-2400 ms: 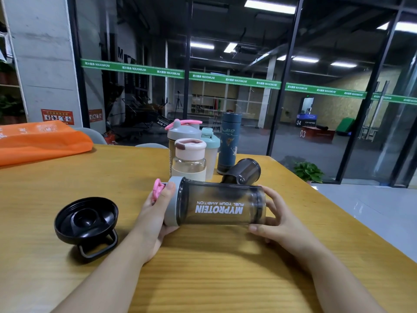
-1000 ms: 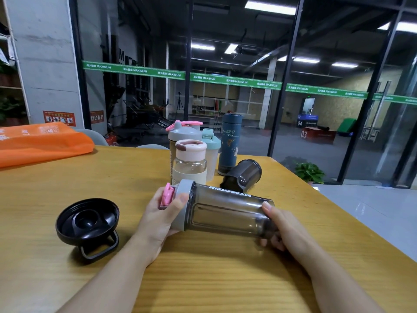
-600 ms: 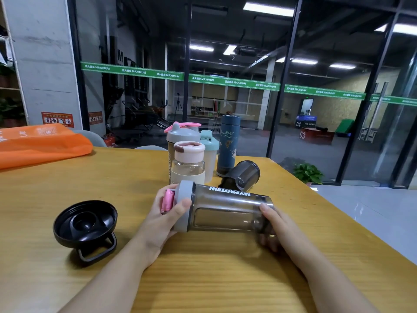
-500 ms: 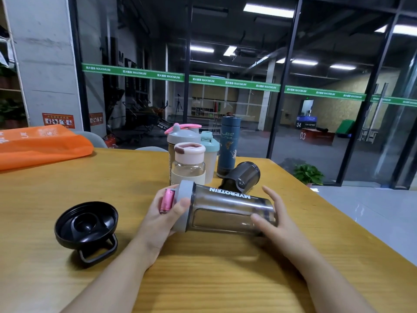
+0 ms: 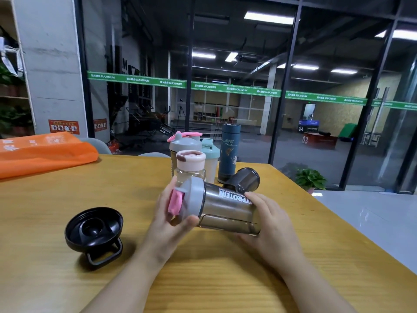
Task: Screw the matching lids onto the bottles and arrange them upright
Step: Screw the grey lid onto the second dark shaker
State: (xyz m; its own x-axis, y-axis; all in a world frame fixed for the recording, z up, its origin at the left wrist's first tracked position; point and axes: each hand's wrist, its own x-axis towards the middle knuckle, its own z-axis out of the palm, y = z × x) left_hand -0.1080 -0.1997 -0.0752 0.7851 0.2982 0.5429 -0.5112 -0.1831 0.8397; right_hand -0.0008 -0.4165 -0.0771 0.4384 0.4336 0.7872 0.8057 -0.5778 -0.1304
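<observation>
Near the middle of the wooden table, just above its surface, I hold the smoky shaker bottle on its side, lid end to the left and base to the right. My left hand wraps the grey lid, thumb along its near rim and fingers curled over the far edge, so that the lid can be turned; my right hand is closed round the bottle's base end, which I judge is meant to keep the body from spinning while the thread takes up. Holding it sideways puts one hand on each part. The lid looks seated square on the mouth, with no gap that I can see, though whether it is fully tight cannot be told. A pink flip cap shows at the lid's centre, partly behind my palm. The body is translucent dark grey, apparently empty, with white lettering running along its upper side. Farther off, four capped bottles stand upright in a close cluster: a pink-looped grey shaker, a small clear bottle with a pale pink cap, a teal-capped bottle and a dark blue flask. Just right of them a dark uncapped bottle lies on its side, open mouth toward me. To the near left a black lid rests inside-up, its carry loop toward me; I judge it the match for that lying bottle. An orange bag lies at the far left.
</observation>
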